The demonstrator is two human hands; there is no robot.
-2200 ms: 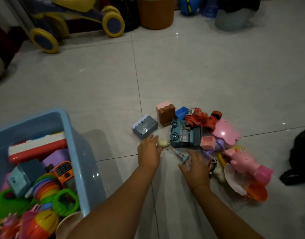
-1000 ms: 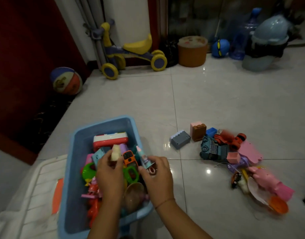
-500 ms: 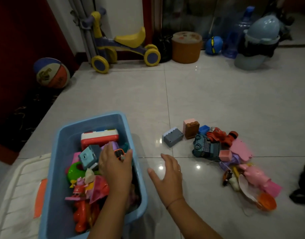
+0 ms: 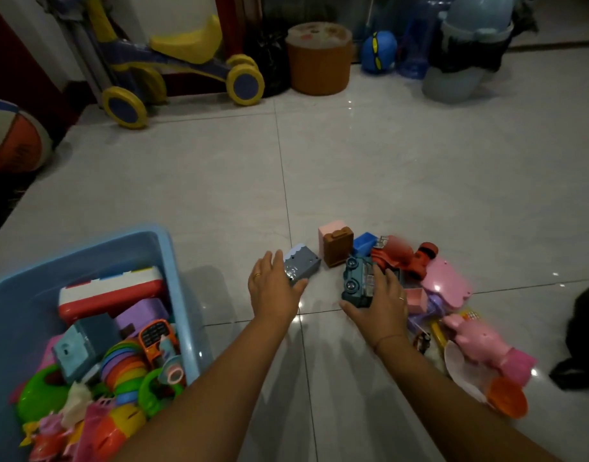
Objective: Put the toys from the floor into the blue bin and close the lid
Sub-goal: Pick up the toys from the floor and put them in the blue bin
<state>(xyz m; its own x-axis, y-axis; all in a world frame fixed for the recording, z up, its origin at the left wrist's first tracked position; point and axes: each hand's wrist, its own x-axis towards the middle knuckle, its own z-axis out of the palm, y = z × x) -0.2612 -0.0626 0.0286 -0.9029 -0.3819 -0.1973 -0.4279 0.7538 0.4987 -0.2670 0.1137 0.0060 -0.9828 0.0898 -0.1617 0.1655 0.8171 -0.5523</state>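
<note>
The blue bin (image 4: 168, 251) stands at the lower left, full of colourful toys; its lid is out of view. A pile of toys lies on the tiled floor to the right. My left hand (image 4: 275, 290) is spread open, its fingers and thumb touching the near end of a grey block (image 4: 303, 265). My right hand (image 4: 381, 303) lies over a dark teal toy truck (image 4: 354, 280), thumb at its front and fingers across its top. Behind them are a brown-and-pink block (image 4: 334, 250), a blue block (image 4: 364, 243) and a red toy (image 4: 404, 258). A pink pig (image 4: 483, 341) lies further right.
A yellow ride-on toy (image 4: 186, 61), an orange stool (image 4: 318, 58), a blue ball (image 4: 378, 51) and a water bottle (image 4: 416, 45) line the far wall. A striped ball (image 4: 13, 138) sits at the left edge, a black bag (image 4: 583, 335) at the right. An orange cup (image 4: 508, 396) lies near my right forearm.
Both hands left the bin after dropping small toys into it and reached right to the floor pile. The left hand now touches the grey block, the right covers the truck.
</note>
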